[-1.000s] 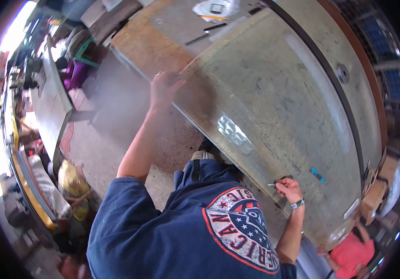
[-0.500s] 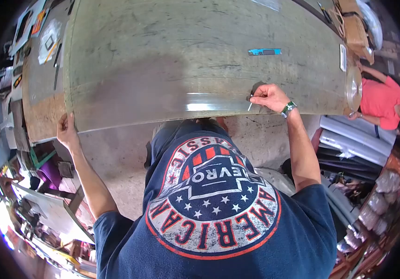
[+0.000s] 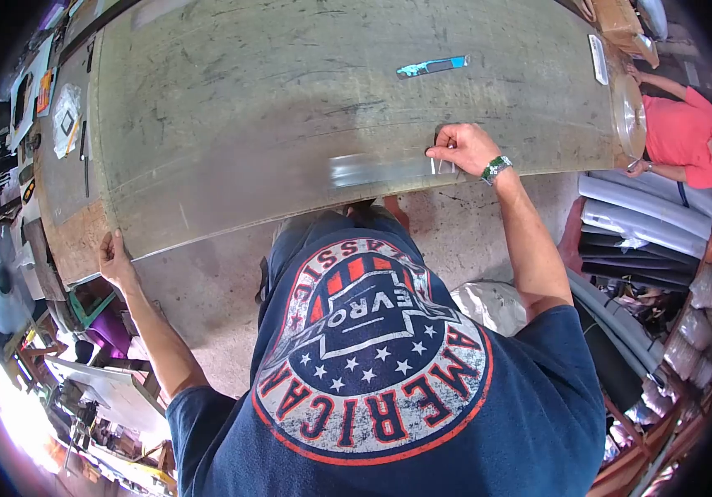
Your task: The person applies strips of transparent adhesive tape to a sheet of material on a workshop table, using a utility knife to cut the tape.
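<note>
A glossy, see-through plastic strip lies along the front edge of the worktable, reflecting light in its middle. My right hand has thumb and fingers pinched at the strip's right end, where short white glints show below the fingertips. On that wrist is a patterned green band. At the table's front left corner, my left hand is closed, thumb against fingers, touching the edge; what it grips is too thin to make out. Beyond my right hand, a blue utility knife rests on the tabletop.
A person in a red shirt is at the table's right end, beside a clear roll. Grey rolls are stacked below. A plastic bag and a dark rod lie at the left. A white-grey bundle is by my right side.
My view has turned and shifted a little. My right hand has moved slightly up and left in view, still pinched; my left hand stays by the table corner.
</note>
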`<state>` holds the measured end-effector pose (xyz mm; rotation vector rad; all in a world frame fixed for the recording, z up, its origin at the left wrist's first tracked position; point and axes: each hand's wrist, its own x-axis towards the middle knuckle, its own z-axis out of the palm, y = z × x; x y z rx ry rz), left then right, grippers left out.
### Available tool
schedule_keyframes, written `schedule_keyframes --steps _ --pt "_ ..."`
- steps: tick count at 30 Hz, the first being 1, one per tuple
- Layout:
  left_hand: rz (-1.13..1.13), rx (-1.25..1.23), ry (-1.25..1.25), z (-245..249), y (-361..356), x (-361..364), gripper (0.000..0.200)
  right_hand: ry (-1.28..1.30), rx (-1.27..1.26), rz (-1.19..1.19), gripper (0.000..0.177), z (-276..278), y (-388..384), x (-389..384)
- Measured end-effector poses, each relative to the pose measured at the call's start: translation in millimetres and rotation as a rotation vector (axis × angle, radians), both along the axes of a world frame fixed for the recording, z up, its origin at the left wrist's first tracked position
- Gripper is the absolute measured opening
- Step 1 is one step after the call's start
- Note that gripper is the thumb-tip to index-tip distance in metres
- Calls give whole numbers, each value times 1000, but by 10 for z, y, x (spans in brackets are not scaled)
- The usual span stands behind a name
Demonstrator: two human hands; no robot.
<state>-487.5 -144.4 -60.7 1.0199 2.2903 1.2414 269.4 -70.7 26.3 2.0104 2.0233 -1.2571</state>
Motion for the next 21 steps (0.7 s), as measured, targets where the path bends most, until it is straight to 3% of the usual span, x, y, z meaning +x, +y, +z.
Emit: schedule_keyframes --steps 14,21 --pt "-1 10 -22 -124 -12 -193 41 -16 183 59 36 -98 -104 164" --pt "-23 -9 -52 -126 -7 -244 42 -78 137 40 39 -53 -88 138"
